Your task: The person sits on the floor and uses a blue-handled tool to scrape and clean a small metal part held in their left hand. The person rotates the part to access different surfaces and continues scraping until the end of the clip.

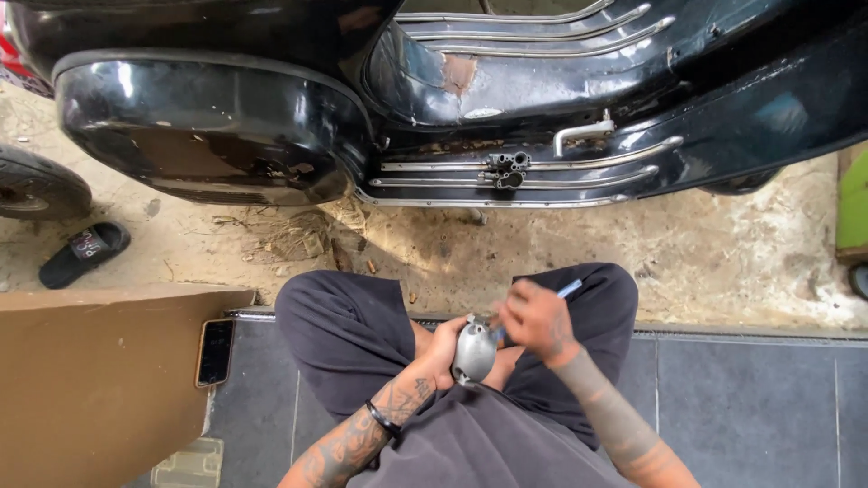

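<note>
My left hand (pixel 443 348) grips a small rounded grey metal part (pixel 474 352) over my lap, between my knees. My right hand (pixel 535 318) is closed on a thin tool with a blue handle (pixel 570 288), its tip hidden against the metal part. Both forearms come up from the bottom of the view. I sit on a tiled step, in dark trousers, facing a black scooter (pixel 452 99).
The scooter's side panel (pixel 208 126) and footboard with chrome strips (pixel 533 167) fill the top. A phone (pixel 215 351) lies on the tiles by a brown board (pixel 90 380). A black sandal (pixel 83 253) and a tyre (pixel 36 185) are at left on sandy ground.
</note>
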